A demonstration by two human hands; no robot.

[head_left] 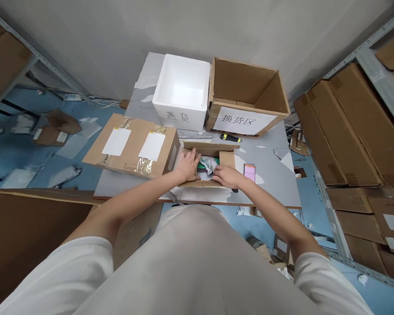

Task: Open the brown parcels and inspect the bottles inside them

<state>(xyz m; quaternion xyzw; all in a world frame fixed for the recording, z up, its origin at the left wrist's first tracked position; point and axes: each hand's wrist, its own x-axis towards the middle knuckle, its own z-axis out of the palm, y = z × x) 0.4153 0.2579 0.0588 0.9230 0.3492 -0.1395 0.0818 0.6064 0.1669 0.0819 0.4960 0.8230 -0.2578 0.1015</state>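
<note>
A small cardboard box point(228, 159) lies open on the table right in front of me, flaps folded out. Inside it I see crumpled printed paper point(209, 163) and a green thing point(201, 166) partly under it. My left hand point(188, 165) rests on the box's left flap and side with its fingers spread. At the right side of the box, my right hand point(226, 175) has its fingers bent together at the edge of the crumpled paper and seems to pinch it. The fingertips there are partly hidden.
Behind stand a white foam box point(180, 114) and a big open carton point(249, 107). A taped carton point(131, 146) sits left. A yellow-black utility knife point(230, 138) and a phone point(249, 172) lie on the table point(276, 183). Shelves with cartons point(344, 127) flank the right.
</note>
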